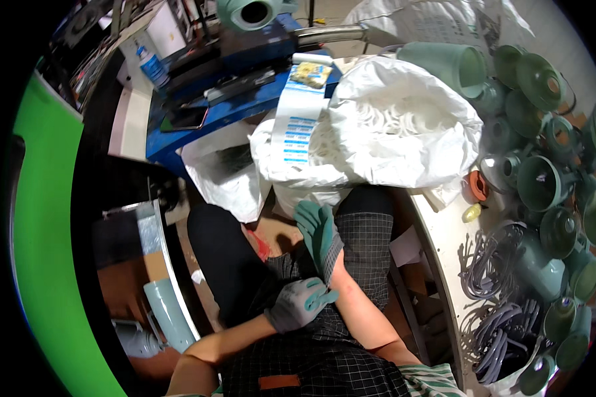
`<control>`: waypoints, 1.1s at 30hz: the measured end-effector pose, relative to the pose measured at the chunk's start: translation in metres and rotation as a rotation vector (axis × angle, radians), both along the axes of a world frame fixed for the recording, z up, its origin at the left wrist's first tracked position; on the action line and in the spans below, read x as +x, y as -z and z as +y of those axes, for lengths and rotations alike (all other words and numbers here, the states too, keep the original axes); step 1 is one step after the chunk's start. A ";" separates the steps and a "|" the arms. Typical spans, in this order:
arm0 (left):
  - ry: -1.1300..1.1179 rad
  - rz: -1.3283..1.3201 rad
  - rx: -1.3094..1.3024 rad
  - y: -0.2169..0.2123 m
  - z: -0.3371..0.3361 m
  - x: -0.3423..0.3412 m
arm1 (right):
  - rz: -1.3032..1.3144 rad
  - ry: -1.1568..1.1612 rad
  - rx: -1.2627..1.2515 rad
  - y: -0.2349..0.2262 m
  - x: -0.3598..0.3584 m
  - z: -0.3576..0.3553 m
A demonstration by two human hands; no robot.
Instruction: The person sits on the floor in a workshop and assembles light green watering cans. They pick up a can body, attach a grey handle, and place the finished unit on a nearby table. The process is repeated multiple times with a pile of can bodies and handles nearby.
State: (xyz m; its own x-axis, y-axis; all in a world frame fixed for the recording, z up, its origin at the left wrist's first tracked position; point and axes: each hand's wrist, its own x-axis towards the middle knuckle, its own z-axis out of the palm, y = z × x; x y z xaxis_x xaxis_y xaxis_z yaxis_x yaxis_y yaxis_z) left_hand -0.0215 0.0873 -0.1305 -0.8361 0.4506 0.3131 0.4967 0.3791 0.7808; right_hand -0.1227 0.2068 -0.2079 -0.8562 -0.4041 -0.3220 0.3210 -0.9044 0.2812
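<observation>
My left hand (297,306) wears a grey work glove with green fingertips. Its fingers are closed on the cuff of the other glove (330,270), at my right wrist. That second glove, green over the palm and fingers with a grey knitted cuff, covers my right hand (316,231), which is raised between my knees. The right fingers are stretched out and hold nothing. Both hands are over my lap, where a dark checked apron (311,360) lies across my legs.
In front stand white sacks (437,155) of white rings, with a label strip (297,126) across one. A blue bench (172,140) carries a phone (185,119). On the right table (447,248) are green plastic housings (540,182) and coiled grey cables (490,264). A bin (172,261) is at left.
</observation>
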 end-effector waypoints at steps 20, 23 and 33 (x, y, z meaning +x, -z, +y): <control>-0.100 -0.164 -0.712 0.041 -0.025 -0.011 | 1.495 -0.872 2.640 0.093 0.070 -0.076; 0.075 -0.116 -0.741 0.047 -0.034 -0.017 | 1.587 -1.005 2.509 0.114 0.056 -0.071; 0.289 -0.257 -0.694 0.135 -0.055 -0.067 | 1.382 0.088 2.200 0.062 0.058 -0.065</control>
State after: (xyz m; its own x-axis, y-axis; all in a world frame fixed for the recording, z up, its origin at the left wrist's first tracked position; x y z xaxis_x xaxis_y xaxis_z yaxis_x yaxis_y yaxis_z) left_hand -0.0886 0.0327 -0.2650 -0.6642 0.6822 -0.3058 0.4861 0.7048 0.5167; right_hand -0.0645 0.1415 -0.2701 -0.8206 -0.4149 0.3930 -0.5576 0.4307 -0.7097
